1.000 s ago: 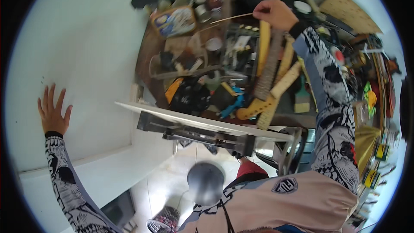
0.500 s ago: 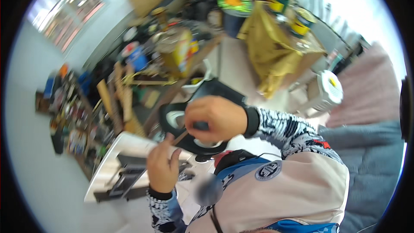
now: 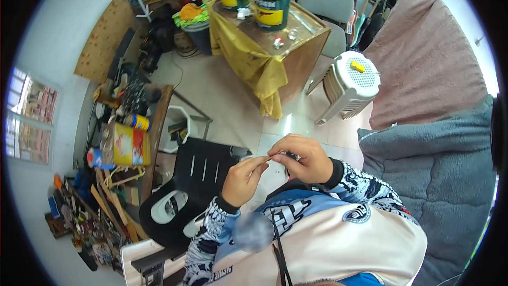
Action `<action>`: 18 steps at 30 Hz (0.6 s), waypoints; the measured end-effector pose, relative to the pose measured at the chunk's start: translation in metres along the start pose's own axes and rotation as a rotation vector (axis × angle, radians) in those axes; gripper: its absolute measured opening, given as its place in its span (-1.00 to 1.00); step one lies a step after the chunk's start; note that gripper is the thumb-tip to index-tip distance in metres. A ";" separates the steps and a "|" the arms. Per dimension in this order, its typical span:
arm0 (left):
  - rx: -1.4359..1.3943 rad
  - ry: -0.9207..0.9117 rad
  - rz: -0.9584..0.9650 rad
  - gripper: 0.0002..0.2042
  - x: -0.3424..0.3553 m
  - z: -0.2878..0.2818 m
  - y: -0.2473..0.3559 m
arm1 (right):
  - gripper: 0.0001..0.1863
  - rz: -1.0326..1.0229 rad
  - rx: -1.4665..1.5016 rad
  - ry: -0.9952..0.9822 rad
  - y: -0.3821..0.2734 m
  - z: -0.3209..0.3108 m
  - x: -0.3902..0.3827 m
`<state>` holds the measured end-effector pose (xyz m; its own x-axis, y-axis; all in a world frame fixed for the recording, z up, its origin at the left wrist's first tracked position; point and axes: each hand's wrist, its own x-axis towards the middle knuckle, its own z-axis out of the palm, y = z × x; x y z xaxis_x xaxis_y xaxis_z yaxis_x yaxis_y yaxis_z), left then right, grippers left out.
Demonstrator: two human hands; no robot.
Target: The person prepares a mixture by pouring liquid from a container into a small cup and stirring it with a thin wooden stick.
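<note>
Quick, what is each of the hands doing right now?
Left hand: fingers pinched shut on one end of a thin stick.
Right hand: closed on the stick's other end.

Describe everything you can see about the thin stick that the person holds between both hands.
The thin stick is short, slender and pale tan, perhaps wood or wire; its material cannot be told. It lies nearly level, slightly tilted, in front of the person's chest. The left hand pinches one end with its fingers, and the right hand covers the other end. Below it stands a black plastic chair.
</note>
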<state>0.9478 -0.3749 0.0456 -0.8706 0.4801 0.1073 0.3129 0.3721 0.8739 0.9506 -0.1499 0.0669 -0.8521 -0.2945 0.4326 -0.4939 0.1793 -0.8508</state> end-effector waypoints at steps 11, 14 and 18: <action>0.308 0.132 0.136 -0.48 0.348 -0.096 -0.059 | -0.90 0.231 -0.446 0.514 0.110 -0.215 0.095; 0.434 0.145 0.287 -0.49 0.469 -0.155 -0.069 | -0.89 0.279 -0.515 0.598 0.132 -0.225 0.116; 0.537 0.043 0.472 -0.46 0.671 -0.216 -0.079 | -0.90 0.449 -0.637 0.809 0.163 -0.214 0.138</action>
<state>0.2569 -0.2535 0.1513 -0.6073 0.6583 0.4448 0.7936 0.4774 0.3771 0.7159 0.0396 0.0516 -0.7223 0.5720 0.3888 0.0851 0.6313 -0.7708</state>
